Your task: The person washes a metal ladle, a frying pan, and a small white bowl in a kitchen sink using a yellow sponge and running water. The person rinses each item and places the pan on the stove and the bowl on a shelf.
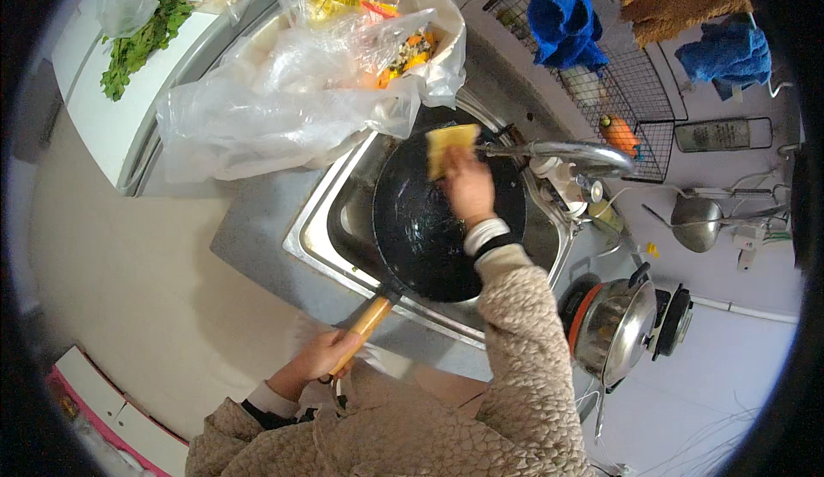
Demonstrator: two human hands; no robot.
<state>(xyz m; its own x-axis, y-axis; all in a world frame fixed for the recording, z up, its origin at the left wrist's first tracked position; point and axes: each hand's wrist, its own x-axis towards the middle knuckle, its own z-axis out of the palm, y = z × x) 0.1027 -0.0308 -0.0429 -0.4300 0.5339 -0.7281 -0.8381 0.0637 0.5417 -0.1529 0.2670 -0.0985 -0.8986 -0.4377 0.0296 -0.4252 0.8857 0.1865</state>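
Note:
A black wok (418, 226) lies tilted over a stainless steel sink (309, 239), its wooden handle (368, 329) pointing down towards my body. My left hand (322, 354) is closed around the end of that handle. In my right hand (468, 187), slightly blurred, is a yellow sponge or cloth (450, 139), pressed against the inner far side of the wok. The curved metal faucet (579, 150) reaches over the wok just right of the sponge. Water or a wet sheen glints on the wok's dark inside.
Beyond the sink stands a bag-lined container (450, 32) with wrappers and scraps. Green leafy vegetables (145, 42) lie at the upper left. A lidded metal pot (608, 329) stands at the right. A wire rack (618, 97) and blue cloths (566, 29) hang on the wall.

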